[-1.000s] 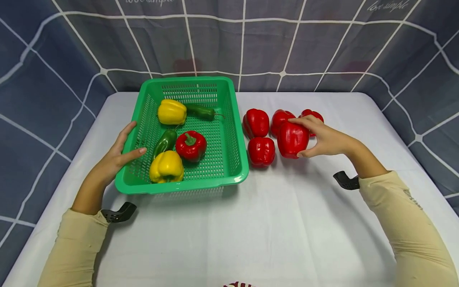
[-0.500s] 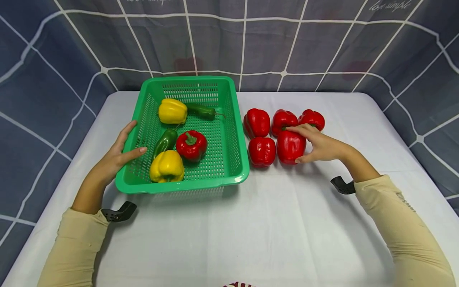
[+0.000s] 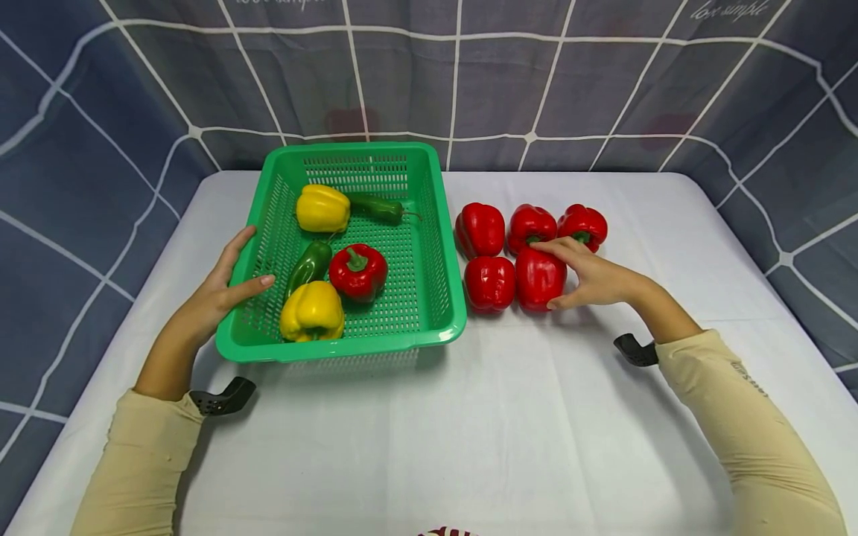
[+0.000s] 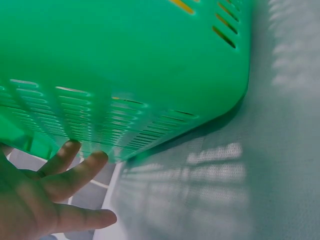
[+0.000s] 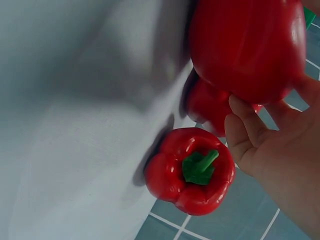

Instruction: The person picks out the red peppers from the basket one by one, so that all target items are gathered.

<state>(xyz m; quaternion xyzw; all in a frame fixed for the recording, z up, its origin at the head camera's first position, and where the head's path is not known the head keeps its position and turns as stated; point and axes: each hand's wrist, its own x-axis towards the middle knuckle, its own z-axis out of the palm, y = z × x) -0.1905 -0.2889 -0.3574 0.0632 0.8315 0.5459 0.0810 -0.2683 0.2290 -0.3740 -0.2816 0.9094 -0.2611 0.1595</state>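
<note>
In the head view my right hand (image 3: 590, 275) holds a red bell pepper (image 3: 540, 281), fingers at its far end and thumb at its near right side. The right wrist view shows this bell pepper (image 5: 247, 47) large, fingertips against it. It lies beside another red bell pepper (image 3: 489, 284). My left hand (image 3: 211, 295) rests at the left rim of a green plastic basket (image 3: 447, 283), thumb over the rim, other fingers outside. The left wrist view shows those fingers (image 4: 77, 172) straight and spread by the slotted wall.
The basket contains two yellow bell peppers (image 3: 322, 208), a red bell pepper (image 3: 358, 272) and two green chili peppers (image 3: 377, 209). Behind the held pepper stand three red bell peppers (image 3: 530, 227) in a row. Grey checked cloth (image 3: 496, 82) hangs behind the white table (image 3: 429, 439).
My right hand has lowered the red bell pepper and moved it left and nearer, against the neighbouring one. The left hand and basket have stayed in place.
</note>
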